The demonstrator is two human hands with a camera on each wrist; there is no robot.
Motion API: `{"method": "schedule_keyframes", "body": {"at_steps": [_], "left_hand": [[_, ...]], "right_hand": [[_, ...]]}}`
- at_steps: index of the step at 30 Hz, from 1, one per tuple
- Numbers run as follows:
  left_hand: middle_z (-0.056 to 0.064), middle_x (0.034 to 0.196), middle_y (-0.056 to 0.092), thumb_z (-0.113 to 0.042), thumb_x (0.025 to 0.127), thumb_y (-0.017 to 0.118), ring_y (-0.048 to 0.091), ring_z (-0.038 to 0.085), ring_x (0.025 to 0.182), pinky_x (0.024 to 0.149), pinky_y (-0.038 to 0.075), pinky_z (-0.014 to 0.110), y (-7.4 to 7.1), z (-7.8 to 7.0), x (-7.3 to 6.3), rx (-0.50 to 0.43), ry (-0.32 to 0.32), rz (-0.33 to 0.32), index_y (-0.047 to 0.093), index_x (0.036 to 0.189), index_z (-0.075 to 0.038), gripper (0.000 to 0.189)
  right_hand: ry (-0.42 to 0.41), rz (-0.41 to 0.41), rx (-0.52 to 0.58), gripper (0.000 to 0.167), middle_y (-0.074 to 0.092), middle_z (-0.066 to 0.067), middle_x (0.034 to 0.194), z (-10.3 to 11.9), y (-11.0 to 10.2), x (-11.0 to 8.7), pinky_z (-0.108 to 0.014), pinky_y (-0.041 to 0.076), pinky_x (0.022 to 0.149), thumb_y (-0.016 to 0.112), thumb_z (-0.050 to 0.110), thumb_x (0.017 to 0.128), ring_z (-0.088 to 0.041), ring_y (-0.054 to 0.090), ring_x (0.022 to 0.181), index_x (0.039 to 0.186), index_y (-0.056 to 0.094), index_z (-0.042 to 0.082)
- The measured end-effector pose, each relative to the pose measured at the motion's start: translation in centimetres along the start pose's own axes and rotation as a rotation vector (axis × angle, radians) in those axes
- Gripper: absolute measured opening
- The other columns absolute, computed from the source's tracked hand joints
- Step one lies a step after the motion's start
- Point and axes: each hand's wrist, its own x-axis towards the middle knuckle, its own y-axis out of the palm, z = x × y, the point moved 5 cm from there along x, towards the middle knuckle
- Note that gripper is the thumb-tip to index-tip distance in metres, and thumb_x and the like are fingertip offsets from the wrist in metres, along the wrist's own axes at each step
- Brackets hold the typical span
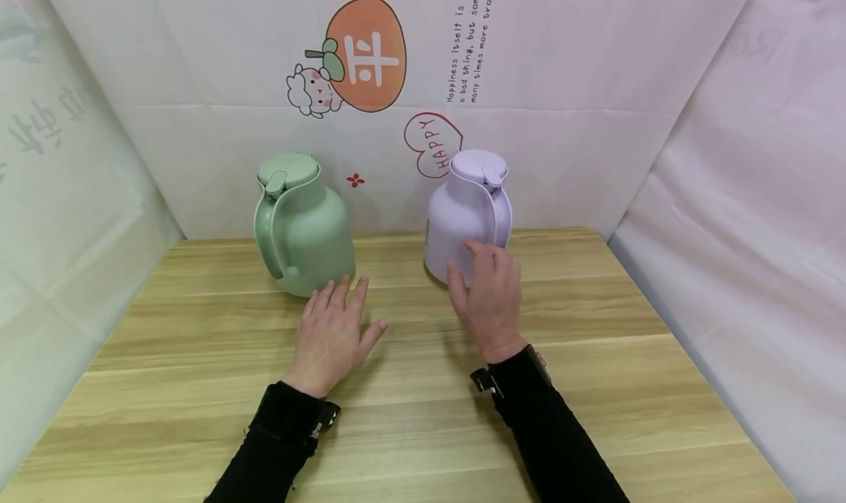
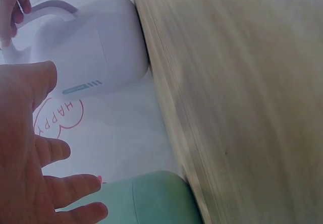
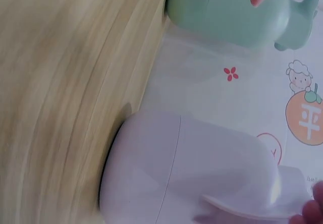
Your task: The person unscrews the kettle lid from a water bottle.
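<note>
A green vacuum jug (image 1: 320, 231) stands upright near the back of the wooden table, its handle turned to the left front. To its right stands a lilac vacuum jug (image 1: 452, 220), handle at its right front. My left hand (image 1: 330, 341), palm down with fingers spread, hovers in front of the green jug and holds nothing. Loosely bent, the fingers of my right hand (image 1: 490, 297) are in front of the lilac jug near its handle (image 3: 242, 209); whether they touch it I cannot tell. Part of the green jug (image 2: 156, 199) shows low in the left wrist view.
A white printed cloth (image 1: 562, 62) hangs behind the table (image 1: 396, 429), with an orange fruit drawing (image 1: 380, 84) and a red heart (image 1: 432, 145). Further white cloth (image 1: 740, 216) closes off the right side, and more hangs on the left.
</note>
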Motion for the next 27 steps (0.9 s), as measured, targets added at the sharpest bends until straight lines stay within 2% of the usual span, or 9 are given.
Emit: {"method": "schedule_keyframes", "body": {"at_steps": [6, 10, 14, 19, 23, 27], "left_hand": [[0.026, 0.157, 0.046, -0.061, 0.101, 0.055, 0.043, 0.049, 0.145, 0.120, 0.032, 0.062, 0.0, 0.0, 0.0, -0.001, -0.002, 0.001, 0.041, 0.159, -0.008, 0.080], [0.026, 0.157, 0.046, -0.061, 0.101, 0.056, 0.043, 0.049, 0.145, 0.120, 0.032, 0.063, 0.0, 0.0, 0.0, -0.007, -0.004, 0.001, 0.041, 0.159, -0.008, 0.080], [0.026, 0.157, 0.047, -0.061, 0.101, 0.056, 0.043, 0.049, 0.145, 0.119, 0.032, 0.063, 0.0, 0.0, -0.1, -0.009, -0.004, 0.002, 0.041, 0.159, -0.008, 0.080], [0.026, 0.157, 0.046, -0.062, 0.101, 0.056, 0.043, 0.049, 0.145, 0.119, 0.032, 0.063, 0.1, -0.1, -0.1, -0.011, -0.001, 0.008, 0.041, 0.159, -0.008, 0.081], [0.026, 0.157, 0.046, -0.062, 0.101, 0.056, 0.043, 0.048, 0.146, 0.120, 0.032, 0.063, 0.2, -0.1, -0.1, -0.012, -0.001, 0.016, 0.041, 0.160, -0.008, 0.081], [0.026, 0.157, 0.047, -0.061, 0.101, 0.056, 0.043, 0.048, 0.146, 0.120, 0.033, 0.062, 0.2, -0.1, -0.1, -0.009, 0.000, 0.017, 0.041, 0.159, -0.008, 0.080]], "right_hand": [[0.047, -0.113, -0.019, 0.045, 0.053, -0.023, 0.115, -0.5, -0.7, 0.3, -0.048, 0.041, 0.081, 0.065, 0.033, 0.098, -0.041, 0.051, 0.099, 0.128, 0.053, 0.002], [0.089, -0.170, -0.005, 0.051, 0.046, -0.026, 0.125, -0.8, -1.0, 0.2, -0.051, 0.044, 0.086, 0.065, 0.033, 0.097, -0.043, 0.047, 0.107, 0.135, 0.048, 0.003], [0.147, -0.186, 0.033, 0.062, 0.039, -0.028, 0.138, -1.2, -1.1, 0.2, -0.055, 0.047, 0.095, 0.066, 0.034, 0.097, -0.044, 0.044, 0.122, 0.146, 0.041, 0.004], [0.237, -0.132, 0.067, 0.080, 0.030, -0.028, 0.156, -2.0, -1.0, 0.2, -0.059, 0.042, 0.109, 0.065, 0.036, 0.098, -0.042, 0.037, 0.139, 0.159, 0.025, 0.003], [0.312, -0.058, 0.109, 0.087, 0.022, -0.028, 0.163, -2.5, -0.8, 0.1, -0.060, 0.034, 0.119, 0.063, 0.039, 0.101, -0.040, 0.031, 0.149, 0.164, 0.014, 0.002], [0.377, -0.016, 0.176, 0.088, 0.018, -0.027, 0.165, -2.9, -0.6, 0.0, -0.058, 0.041, 0.114, 0.061, 0.038, 0.103, -0.040, 0.040, 0.142, 0.165, 0.009, 0.004]]}}
